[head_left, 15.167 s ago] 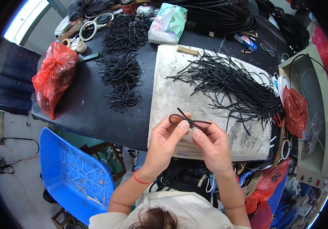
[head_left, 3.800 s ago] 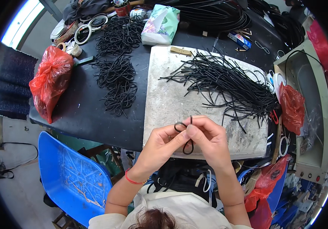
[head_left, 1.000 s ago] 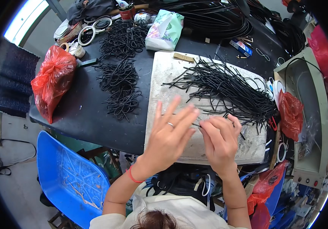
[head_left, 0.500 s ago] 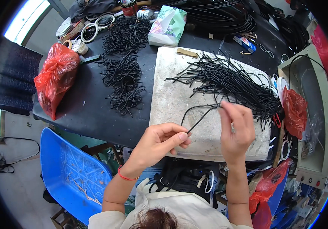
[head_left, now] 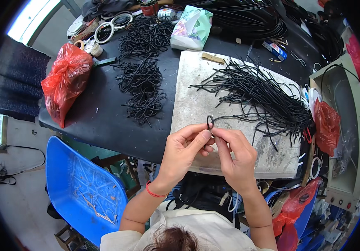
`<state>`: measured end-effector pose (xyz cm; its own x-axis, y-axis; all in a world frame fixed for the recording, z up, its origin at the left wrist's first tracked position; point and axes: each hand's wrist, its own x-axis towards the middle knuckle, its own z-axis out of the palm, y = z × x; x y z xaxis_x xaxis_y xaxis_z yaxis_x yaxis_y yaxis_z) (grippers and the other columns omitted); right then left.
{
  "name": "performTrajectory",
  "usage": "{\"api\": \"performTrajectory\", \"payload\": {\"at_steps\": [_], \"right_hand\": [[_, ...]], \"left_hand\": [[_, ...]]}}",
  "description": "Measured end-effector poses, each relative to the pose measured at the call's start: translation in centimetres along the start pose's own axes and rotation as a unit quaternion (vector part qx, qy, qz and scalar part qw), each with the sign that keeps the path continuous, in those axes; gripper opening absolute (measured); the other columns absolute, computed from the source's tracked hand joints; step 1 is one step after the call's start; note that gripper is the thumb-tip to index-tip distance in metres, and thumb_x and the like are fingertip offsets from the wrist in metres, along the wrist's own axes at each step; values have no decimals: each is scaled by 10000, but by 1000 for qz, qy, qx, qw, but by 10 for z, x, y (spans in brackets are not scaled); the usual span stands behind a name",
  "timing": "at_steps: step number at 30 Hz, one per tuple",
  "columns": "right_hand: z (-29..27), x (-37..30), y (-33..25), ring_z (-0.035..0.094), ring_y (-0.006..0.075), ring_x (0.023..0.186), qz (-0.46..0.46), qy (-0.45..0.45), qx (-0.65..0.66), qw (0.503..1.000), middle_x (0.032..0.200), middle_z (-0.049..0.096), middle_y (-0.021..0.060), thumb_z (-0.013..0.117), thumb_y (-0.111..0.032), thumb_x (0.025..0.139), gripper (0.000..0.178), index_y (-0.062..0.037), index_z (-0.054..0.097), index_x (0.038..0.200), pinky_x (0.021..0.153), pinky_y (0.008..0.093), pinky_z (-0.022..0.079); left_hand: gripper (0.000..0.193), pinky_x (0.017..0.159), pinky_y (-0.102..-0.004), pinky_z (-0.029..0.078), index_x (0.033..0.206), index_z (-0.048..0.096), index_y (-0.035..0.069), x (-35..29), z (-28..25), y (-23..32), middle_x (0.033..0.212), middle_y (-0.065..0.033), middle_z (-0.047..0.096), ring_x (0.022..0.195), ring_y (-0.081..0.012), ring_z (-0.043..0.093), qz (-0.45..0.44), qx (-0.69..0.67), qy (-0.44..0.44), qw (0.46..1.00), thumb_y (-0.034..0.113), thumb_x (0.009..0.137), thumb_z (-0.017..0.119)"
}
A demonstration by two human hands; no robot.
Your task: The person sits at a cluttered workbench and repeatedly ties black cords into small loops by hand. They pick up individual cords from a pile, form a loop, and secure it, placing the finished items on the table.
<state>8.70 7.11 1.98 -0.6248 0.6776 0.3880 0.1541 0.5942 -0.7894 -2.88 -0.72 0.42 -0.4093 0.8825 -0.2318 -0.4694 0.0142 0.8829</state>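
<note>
- The left hand is closed on a black cord, thumb against forefinger, with the other fingers curled beneath.
- The right hand meets it there, its thumb and forefinger also pinching the cord; the two hands' fingertips are close together.
- The cord stands up from between the fingertips in a small loop, above the near part of a pale board. A length of it reaches right toward the pile; its far end cannot be told apart.
- A red bracelet circles the left wrist.
- On the board, beyond the hands and to the right, lies the pile of loose black cords, their ends fanned leftward.
- A wood strip lies at the board's far edge.
- The board rests on a black desk.
- Left of the board, looped black cords lie in a long heap.
- A tissue pack stands just behind the board, near the heap.
- A tied red bag sits at the desk's left end.
- Below that end is a blue tub.
</note>
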Motion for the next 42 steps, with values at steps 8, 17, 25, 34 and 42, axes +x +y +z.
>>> {"api": "performTrajectory", "payload": {"at_steps": [8,17,25,34,42], "right_hand": [[-13,-5,5,566,220,683,-14,25,-70,997,788,583,91,643,54,699,208,-15,627,895,583,296,460],[-11,5,11,530,222,644,-142,1,-151,978,777,547,69,638,30,629,285,-25,622,908,556,302,442],[-23,6,14,528,212,665,-107,1,-140,984,768,556,52,635,10,627,274,-25,621,898,585,316,425],[-46,26,14,534,202,667,-48,-139,-11,989,743,581,65,655,-18,705,104,-20,622,803,587,296,421],[-16,-7,4,560,168,634,45,-60,57,996,762,597,97,582,9,789,128,13,618,911,557,248,434]], "left_hand": [[163,755,-301,464,919,509,49,6,-7,8,885,-39,568,833,-135,561,-67,-209,-12,976,187,936,423],[217,641,-229,494,929,593,-38,5,0,5,801,-70,598,728,-119,589,-78,-37,-39,995,156,909,499],[168,619,-234,484,926,601,-36,1,-8,14,802,-92,625,681,-134,595,-57,74,-41,995,114,877,540],[104,638,-250,465,911,591,-22,-4,-6,25,798,-65,612,697,-106,577,50,224,-176,957,33,828,560],[190,667,-211,475,1032,569,-31,-3,-4,12,825,-63,612,716,-78,559,-29,17,-73,997,69,873,538]]}}
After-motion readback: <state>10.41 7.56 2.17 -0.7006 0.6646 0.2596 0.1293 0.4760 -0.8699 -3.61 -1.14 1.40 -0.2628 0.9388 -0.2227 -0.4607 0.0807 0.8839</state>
